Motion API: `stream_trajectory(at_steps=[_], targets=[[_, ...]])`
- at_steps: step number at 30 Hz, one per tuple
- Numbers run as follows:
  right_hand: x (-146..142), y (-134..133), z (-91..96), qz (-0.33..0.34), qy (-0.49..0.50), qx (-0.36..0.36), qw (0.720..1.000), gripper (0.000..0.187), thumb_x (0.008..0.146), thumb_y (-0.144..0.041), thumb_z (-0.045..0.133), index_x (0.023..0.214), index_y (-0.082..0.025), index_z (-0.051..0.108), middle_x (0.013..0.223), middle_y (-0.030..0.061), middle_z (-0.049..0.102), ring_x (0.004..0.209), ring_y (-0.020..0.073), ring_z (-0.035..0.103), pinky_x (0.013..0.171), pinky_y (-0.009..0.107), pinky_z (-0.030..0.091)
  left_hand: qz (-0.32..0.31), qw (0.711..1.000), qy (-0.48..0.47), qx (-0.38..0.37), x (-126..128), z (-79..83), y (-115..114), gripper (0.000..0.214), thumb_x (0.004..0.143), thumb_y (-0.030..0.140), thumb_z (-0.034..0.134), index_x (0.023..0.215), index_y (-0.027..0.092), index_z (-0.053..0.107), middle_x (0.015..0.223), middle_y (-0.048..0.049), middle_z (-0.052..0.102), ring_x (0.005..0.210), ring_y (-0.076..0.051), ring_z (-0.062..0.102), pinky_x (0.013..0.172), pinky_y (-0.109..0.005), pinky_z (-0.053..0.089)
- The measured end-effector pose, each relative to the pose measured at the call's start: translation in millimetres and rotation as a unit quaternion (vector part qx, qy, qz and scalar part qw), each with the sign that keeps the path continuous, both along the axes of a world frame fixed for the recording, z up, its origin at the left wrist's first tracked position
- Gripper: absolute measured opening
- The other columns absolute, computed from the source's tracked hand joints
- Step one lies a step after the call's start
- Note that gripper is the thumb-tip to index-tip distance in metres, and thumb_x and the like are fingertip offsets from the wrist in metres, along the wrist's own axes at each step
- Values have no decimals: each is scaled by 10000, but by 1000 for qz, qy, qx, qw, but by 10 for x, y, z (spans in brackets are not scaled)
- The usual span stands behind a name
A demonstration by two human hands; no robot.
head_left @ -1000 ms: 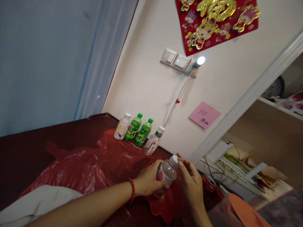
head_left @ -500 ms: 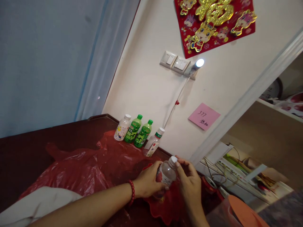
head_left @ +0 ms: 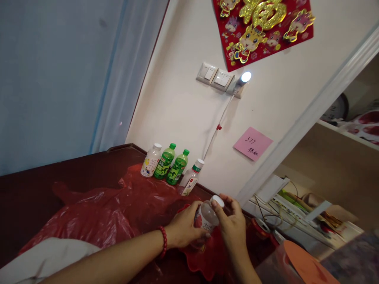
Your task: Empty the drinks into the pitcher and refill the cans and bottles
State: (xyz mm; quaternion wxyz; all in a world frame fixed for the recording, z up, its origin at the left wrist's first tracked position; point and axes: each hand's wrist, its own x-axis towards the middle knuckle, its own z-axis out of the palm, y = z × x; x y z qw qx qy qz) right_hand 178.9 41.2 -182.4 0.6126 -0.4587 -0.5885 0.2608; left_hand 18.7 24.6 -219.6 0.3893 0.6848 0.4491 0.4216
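My left hand [head_left: 185,227], with a red bead bracelet at the wrist, is wrapped round the body of a small clear bottle [head_left: 206,216] with a red and white label. My right hand [head_left: 231,225] pinches the bottle's white cap [head_left: 218,200] between thumb and fingers. The bottle is held tilted just above a red plate [head_left: 204,258] near the right end of the dark red table [head_left: 74,173].
Several small bottles stand in a row by the wall: a white one [head_left: 151,160], two green ones [head_left: 165,161] [head_left: 177,167], a clear one [head_left: 192,178]. Red plastic bag [head_left: 112,209] covers the table. A cluttered shelf [head_left: 296,217] lies right; an orange lid [head_left: 304,264] is bottom right.
My right hand has shifted a little left over the cap, and its fingers have turned round it. The bottle and my left hand have stayed almost in place.
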Motion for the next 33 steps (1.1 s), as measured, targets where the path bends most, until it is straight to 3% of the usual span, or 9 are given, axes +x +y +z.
stream_trajectory(at_steps=[4, 8, 13, 16, 21, 25, 28, 30, 33], targets=[[-34, -34, 39, 23, -1, 4, 1000, 646, 751, -653, 746, 1170, -170, 660, 1218, 115, 618, 1137, 303, 577, 965, 390, 485, 3, 1000, 5, 0, -3, -6, 6, 734, 662, 273, 815, 1336, 253, 524, 1297, -72, 689, 1168, -311, 632, 1005, -408, 467], [-73, -37, 52, 37, 3, 5, 999, 606, 758, -647, 738, 1109, -160, 652, 1097, 111, 655, 981, 280, 633, 847, 365, 534, 4, 1000, 3, 4, -5, -31, 24, 692, 672, 261, 803, 1310, 253, 535, 1295, -69, 685, 1164, -297, 628, 1023, -395, 455], [-120, 38, 8, 3, 3, 28, 1000, 551, 726, -622, 801, 978, -170, 612, 930, 73, 655, 794, 234, 629, 680, 298, 522, -8, 1000, -25, 10, -2, -62, 53, 658, 679, 220, 777, 1288, 231, 530, 1251, -59, 686, 1151, -261, 624, 1048, -363, 445], [-159, 56, 4, -12, -1, 41, 999, 520, 744, -593, 794, 974, -169, 598, 909, 65, 646, 763, 229, 618, 662, 297, 508, -18, 999, -35, 18, -9, -46, 58, 647, 689, 193, 756, 1289, 231, 516, 1254, -59, 681, 1176, -257, 612, 1052, -357, 445], [-134, -115, 158, -50, -17, 95, 994, 505, 791, -570, 749, 1079, -171, 635, 1089, 99, 619, 1014, 274, 590, 881, 354, 494, -30, 998, -35, 30, -28, 24, 71, 647, 724, 204, 741, 1308, 219, 464, 1319, -103, 650, 1223, -277, 591, 1071, -401, 446], [-1, -526, 315, -46, -40, 143, 988, 417, 889, -534, 653, 1127, -193, 640, 1214, 104, 573, 1159, 277, 518, 1035, 391, 408, -37, 998, -18, 49, -8, 92, 86, 602, 777, 302, 757, 1290, 201, 459, 1325, -129, 634, 1234, -294, 582, 1088, -449, 439], [36, -920, 353, 25, -58, 146, 987, 250, 965, -449, 587, 1026, -217, 658, 1076, 61, 616, 1008, 238, 574, 902, 335, 458, -50, 998, 2, 36, 19, 156, 95, 625, 766, 350, 788, 1282, 191, 473, 1275, -113, 648, 1176, -277, 610, 1058, -435, 468], [-18, -1152, 305, 125, -98, 133, 978, 187, 1004, -365, 555, 942, -224, 661, 951, 18, 624, 887, 199, 589, 810, 301, 456, -62, 998, 15, 17, 26, 197, 108, 702, 732, 352, 823, 1312, 189, 462, 1271, -104, 647, 1158, -269, 619, 1039, -423, 484], [-255, -1399, 50, 300, -214, 114, 922, 193, 1032, -333, 536, 968, -214, 674, 965, 2, 640, 902, 188, 588, 820, 323, 439, -62, 997, 37, -5, 19, 245, 135, 854, 677, 324, 870, 1387, 187, 415, 1351, -129, 603, 1247, -295, 572, 1098, -456, 436]])
